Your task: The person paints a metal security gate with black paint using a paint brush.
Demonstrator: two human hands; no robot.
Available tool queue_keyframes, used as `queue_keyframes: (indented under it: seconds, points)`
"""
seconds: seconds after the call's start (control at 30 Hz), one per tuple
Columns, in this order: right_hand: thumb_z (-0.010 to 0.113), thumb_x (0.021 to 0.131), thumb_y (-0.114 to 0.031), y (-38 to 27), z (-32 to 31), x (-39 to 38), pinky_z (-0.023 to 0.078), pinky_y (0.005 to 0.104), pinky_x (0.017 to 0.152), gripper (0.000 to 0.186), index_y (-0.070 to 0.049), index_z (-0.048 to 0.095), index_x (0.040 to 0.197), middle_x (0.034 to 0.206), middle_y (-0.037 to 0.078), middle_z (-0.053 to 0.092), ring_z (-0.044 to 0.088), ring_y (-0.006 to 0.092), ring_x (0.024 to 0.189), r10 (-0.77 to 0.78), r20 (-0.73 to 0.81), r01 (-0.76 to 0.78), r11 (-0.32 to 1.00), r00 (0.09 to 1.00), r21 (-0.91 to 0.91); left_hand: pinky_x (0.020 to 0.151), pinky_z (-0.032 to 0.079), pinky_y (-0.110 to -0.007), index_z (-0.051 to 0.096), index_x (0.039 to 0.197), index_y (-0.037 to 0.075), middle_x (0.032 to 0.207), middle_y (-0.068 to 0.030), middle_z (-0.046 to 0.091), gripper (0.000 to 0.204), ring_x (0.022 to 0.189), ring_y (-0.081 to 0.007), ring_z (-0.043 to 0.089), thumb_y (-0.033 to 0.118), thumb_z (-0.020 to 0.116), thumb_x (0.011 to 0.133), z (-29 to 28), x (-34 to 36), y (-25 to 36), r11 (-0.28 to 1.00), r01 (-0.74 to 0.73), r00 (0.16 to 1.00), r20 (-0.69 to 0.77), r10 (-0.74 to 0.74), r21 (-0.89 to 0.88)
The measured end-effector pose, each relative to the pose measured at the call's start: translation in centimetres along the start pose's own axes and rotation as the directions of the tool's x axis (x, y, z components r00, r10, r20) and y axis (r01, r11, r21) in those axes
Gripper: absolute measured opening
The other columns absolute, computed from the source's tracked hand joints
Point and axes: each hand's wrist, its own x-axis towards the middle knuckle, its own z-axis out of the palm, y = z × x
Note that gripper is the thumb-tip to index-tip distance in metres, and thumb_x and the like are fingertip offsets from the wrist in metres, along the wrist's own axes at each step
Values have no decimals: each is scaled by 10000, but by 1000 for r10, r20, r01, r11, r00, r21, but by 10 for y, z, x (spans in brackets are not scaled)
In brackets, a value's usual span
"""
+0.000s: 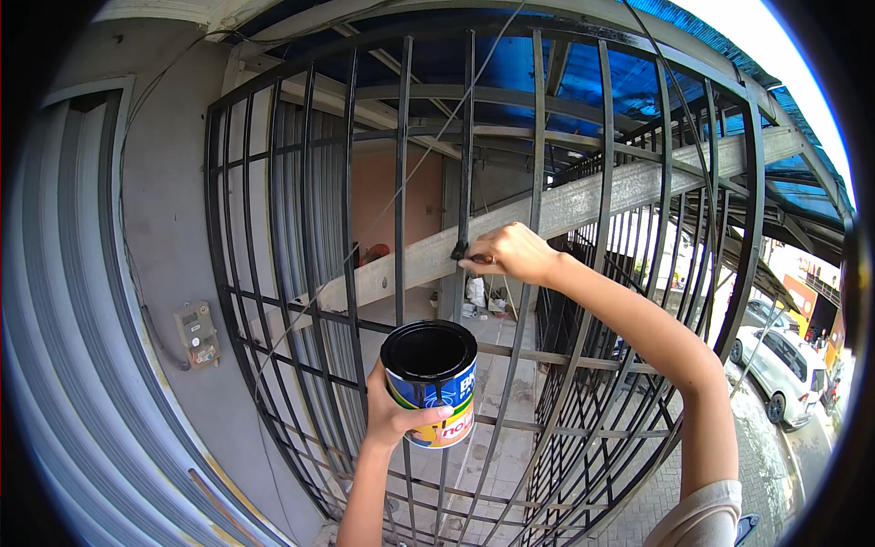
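Observation:
My left hand (394, 417) is wrapped round a paint can (431, 394) with a blue and yellow label, its thumb across the front. The can is uncovered, and black paint shows inside and has run over its rim and down one side. My right hand (518, 253) pinches a small paintbrush (460, 249) by its handle, mostly hidden by the fingers. Its black bristles touch an upright bar (466, 182) of the metal grille (350, 228) at about mid-height. Above the brush that bar looks glossy black; lower bars look duller and greyer.
Behind the grille a broad grey beam (629, 190) slants up to the right. A thin wire (410, 173) crosses in front of the bars. On the left are a wall-mounted meter box (197, 334) and a corrugated shutter (55, 273). A white car (782, 369) stands outside at right.

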Motion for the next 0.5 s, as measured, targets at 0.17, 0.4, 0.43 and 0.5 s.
queue_keyframes:
  seconds: [0.17,0.4,0.43,0.5]
  points:
    - [613,810,-241,10,-3,-3,463,344,498,225,-47,608,697,560,102,567,562,282,527,99,-165,-109,993,981,-51,823,480,-321,492,1104,-13,1002,-127,600,750,901,-210,600,174,807,450,4,-4,0,1000,16,1000,-4,-16,-7]
    - [567,699,-138,-14,38,-32,488,304,501,104,-65,520,757,674,30,537,588,179,623,-246,45,245,899,968,-362,828,477,-321,489,1105,-16,1004,-128,601,750,905,-209,600,166,813,453,4,-21,0,999,37,999,-37,-38,-17]
    - [574,717,-138,-23,48,-41,486,316,499,94,-62,524,739,651,41,540,588,196,603,-229,61,237,944,972,-230,828,477,-321,489,1105,-16,1004,-128,601,750,905,-209,600,166,813,453,4,-24,1,999,41,998,-43,-41,-16]
    - [582,736,-139,-34,50,-41,483,327,496,98,-59,527,721,629,52,543,587,214,583,-215,81,222,971,973,-92,829,477,-321,486,1108,-15,1006,-129,601,753,908,-212,600,161,816,455,5,-29,4,999,52,997,-49,-53,-16]
